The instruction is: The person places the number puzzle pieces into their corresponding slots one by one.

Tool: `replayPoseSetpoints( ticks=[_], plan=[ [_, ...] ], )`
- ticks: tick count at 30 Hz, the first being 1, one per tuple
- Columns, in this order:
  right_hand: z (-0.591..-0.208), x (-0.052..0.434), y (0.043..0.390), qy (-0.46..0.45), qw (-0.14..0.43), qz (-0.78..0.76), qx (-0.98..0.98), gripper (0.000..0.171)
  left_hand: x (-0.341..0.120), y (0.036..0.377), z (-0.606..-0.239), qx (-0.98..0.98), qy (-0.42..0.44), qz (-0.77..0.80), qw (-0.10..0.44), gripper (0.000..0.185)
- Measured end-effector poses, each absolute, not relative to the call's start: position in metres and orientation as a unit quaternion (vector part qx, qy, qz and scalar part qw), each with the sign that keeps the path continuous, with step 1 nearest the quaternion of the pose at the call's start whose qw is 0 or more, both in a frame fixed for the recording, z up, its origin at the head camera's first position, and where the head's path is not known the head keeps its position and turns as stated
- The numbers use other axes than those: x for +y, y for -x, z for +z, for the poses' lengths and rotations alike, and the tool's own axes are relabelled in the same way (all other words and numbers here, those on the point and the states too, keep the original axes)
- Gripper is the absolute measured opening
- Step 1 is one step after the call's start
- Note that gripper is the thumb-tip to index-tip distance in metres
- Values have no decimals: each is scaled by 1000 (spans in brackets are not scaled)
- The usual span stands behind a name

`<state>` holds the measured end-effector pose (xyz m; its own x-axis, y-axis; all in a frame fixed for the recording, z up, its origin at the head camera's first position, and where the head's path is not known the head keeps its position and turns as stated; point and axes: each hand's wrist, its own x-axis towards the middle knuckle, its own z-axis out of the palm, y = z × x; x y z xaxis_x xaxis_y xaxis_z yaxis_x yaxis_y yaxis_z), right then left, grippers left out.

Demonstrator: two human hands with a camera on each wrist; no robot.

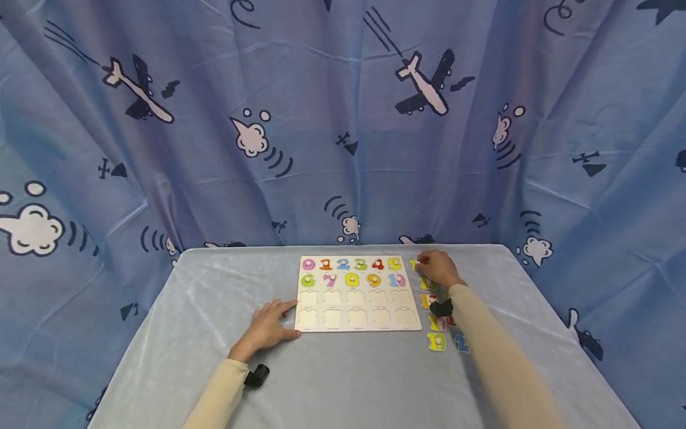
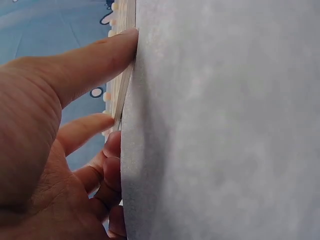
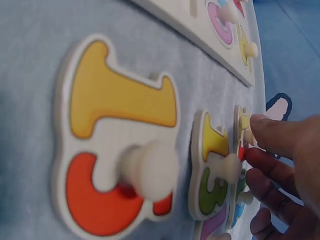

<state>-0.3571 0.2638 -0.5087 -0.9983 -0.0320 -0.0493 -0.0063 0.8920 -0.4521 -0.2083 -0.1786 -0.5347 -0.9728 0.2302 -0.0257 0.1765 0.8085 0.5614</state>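
My left hand (image 1: pixel 266 329) lies flat and relaxed on the table (image 1: pixel 161 333), fingertips touching the near-left corner of the number puzzle board (image 1: pixel 357 293). My right hand (image 1: pixel 436 268) is just past the board's far-right corner, fingers curled round the farthest loose number piece (image 3: pixel 243 131). More loose pieces (image 1: pixel 436 341) sit under my right forearm.

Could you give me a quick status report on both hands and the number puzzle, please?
Left hand open, fingertips steadying the wooden number puzzle board. Right hand pinching the peg of the farthest loose number piece beside the board. Nothing in the way.
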Motion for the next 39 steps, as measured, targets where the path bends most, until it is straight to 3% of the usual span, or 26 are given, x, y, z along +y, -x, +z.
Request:
replayPoseSetpoints(
  ticks=[4, 16, 25, 39],
  plan=[
    [-512, 265, 355, 6, 28, -227, 974, 30, -177, 206, -536, 950, -111, 289, 44, 77],
    [-505, 260, 346, 21, -48, -244, 968, 24, -173, 206, -534, 947, -109, 297, 52, 76],
    [-476, 197, 315, 116, -107, -293, 943, 17, -177, 209, -529, 951, -101, 288, 50, 75],
    [-482, 89, 282, 179, -69, -298, 935, 9, -177, 208, -531, 948, -101, 296, 56, 76]
  ],
)
